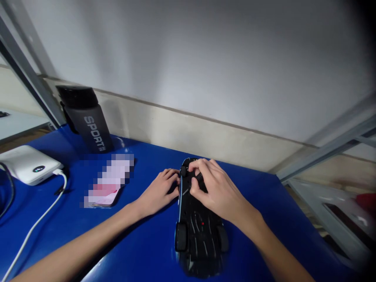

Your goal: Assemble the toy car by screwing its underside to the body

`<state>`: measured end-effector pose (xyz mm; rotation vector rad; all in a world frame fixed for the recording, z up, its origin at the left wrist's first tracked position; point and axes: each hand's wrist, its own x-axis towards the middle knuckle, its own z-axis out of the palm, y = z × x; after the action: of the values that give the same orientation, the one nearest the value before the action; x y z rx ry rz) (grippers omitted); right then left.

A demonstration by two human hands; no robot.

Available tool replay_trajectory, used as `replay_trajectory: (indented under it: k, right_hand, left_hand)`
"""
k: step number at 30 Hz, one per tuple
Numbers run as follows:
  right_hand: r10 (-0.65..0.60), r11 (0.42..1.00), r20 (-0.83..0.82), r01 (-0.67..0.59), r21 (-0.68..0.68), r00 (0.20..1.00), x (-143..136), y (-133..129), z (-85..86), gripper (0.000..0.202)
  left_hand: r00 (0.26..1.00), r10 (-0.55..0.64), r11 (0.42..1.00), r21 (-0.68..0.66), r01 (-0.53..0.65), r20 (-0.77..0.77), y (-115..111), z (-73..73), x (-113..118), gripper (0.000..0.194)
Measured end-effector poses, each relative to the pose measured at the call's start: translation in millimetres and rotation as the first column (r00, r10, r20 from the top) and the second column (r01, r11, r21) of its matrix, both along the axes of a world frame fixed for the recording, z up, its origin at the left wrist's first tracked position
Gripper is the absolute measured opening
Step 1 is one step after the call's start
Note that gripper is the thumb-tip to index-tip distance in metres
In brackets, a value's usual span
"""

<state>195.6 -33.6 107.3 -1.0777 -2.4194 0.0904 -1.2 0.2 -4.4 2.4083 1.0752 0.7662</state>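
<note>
Upturned toy car (195, 215) steadied by spread L hand (160, 192); touched underneath by curled R hand (220, 186), pinch unclear; might be tipped if pressed unevenly.

Bench (147, 244), glossy blue, bearing from left to right: a white power bank (32, 164) with a small display and a plugged-in white cable (33, 230) trailing toward the near side; a dark bottle (88, 125) lettered SPORT, upright near the far edge; a phone (108, 182), flat; a toy car (202, 235), underside up
</note>
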Motion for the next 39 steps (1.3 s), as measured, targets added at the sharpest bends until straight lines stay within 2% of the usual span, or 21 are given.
replay_trajectory:
  k: [5,12,14,17,20,24,28,33,39]
  right_hand:
    - [0.014,1.0,0.059,-0.014,0.001,0.998,-0.5,-1.7,3.3,0.012]
    - [0.04,0.997,-0.006,-0.041,-0.066,0.999,-0.5,-4.7,5.7,0.014]
    - [0.025,0.997,0.003,-0.025,-0.066,1.0,-0.9,-4.6,5.4,0.006]
    - [-0.004,0.997,-0.033,0.001,-0.074,0.999,-0.5,-3.6,4.0,0.01]
    - [0.021,0.998,-0.057,-0.024,-0.06,0.998,0.6,-2.8,3.2,0.017]
    - [-0.011,0.999,-0.015,0.011,-0.05,1.0,0.4,-2.9,2.3,0.007]
    - [0.002,0.999,-0.04,-0.004,-0.046,0.999,-0.4,-3.1,1.5,0.013]
    - [-0.027,0.998,-0.021,0.026,-0.057,0.999,1.0,-2.4,2.0,0.009]
    - [0.001,1.0,-0.014,-0.002,-0.024,1.0,0.8,-1.2,1.0,0.012]
  left_hand:
    - [1.0,0.009,1.0,0.002,-0.009,-0.008,0.8,-2.3,-0.4,0.018]
    - [1.0,0.007,1.0,-0.009,-0.008,-0.016,0.4,0.8,-0.4,0.022]
    - [1.0,0.01,1.0,-0.013,-0.01,-0.014,0.0,0.7,-0.3,0.02]
    - [1.0,0.007,1.0,-0.015,-0.007,-0.011,0.1,-0.5,-0.5,0.02]
    - [1.0,0.005,1.0,-0.004,-0.005,-0.014,0.5,-1.2,-0.8,0.019]
    - [1.0,0.011,1.0,-0.003,-0.011,0.005,0.5,-0.8,-0.3,0.018]
    - [0.999,0.02,1.0,-0.012,-0.02,0.04,0.0,-0.2,0.5,0.016]
    - [0.994,0.022,0.997,-0.08,-0.013,0.108,-0.4,0.1,-0.5,0.019]
    - [0.968,0.108,0.977,-0.204,-0.061,0.225,-0.7,0.9,-1.2,0.027]
